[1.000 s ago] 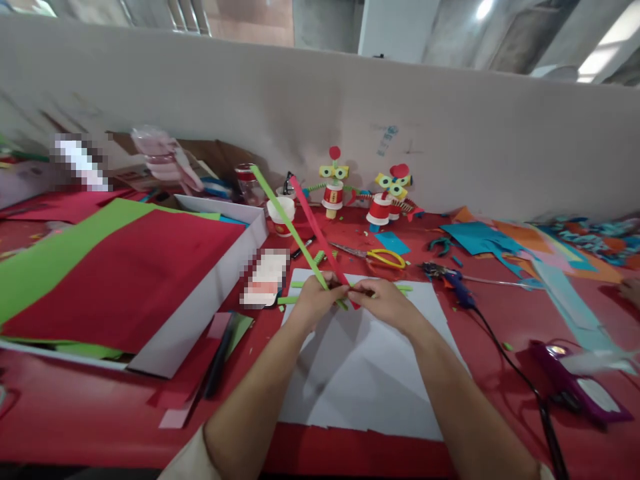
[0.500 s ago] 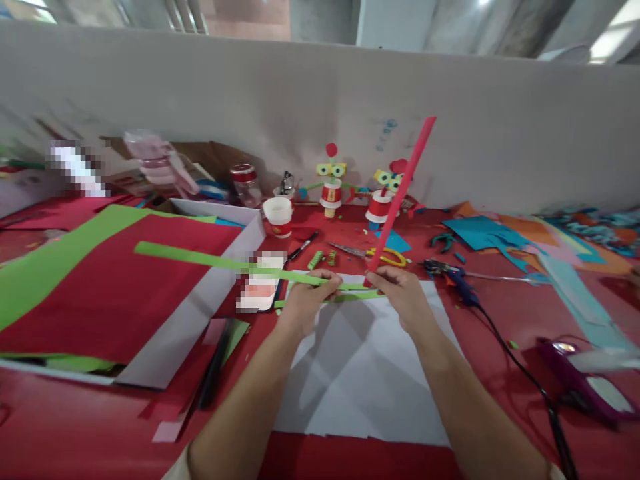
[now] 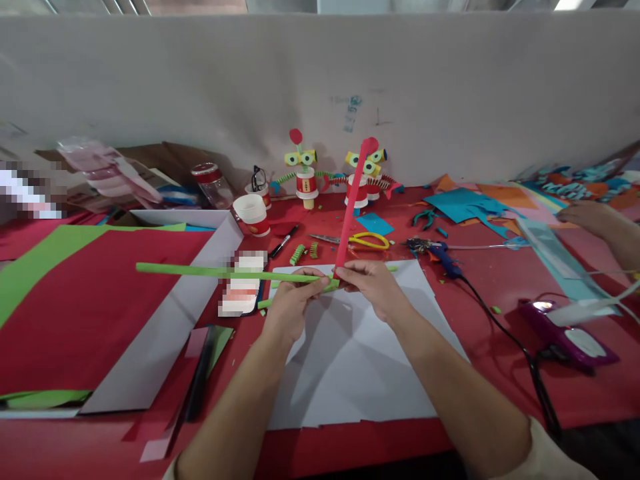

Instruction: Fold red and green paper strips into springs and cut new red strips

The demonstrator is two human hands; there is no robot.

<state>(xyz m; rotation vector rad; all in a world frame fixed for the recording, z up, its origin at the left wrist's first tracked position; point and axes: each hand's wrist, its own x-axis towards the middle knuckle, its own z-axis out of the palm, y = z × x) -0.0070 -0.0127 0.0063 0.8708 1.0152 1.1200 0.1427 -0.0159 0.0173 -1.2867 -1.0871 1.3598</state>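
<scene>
Paper (image 3: 365, 373), white and flat, lies at the lower centre of the frame. Over its upper edge, mid-frame, your left hand (image 3: 294, 300) pinches a long green strip (image 3: 175, 269) stretching almost level toward the left; your right hand (image 3: 373, 285) pinches a red strip (image 3: 351, 213) standing nearly upright. Both strips meet between your hands. Scissors (image 3: 325, 238) lie just above them, a glue gun (image 3: 444, 257) to the right.
</scene>
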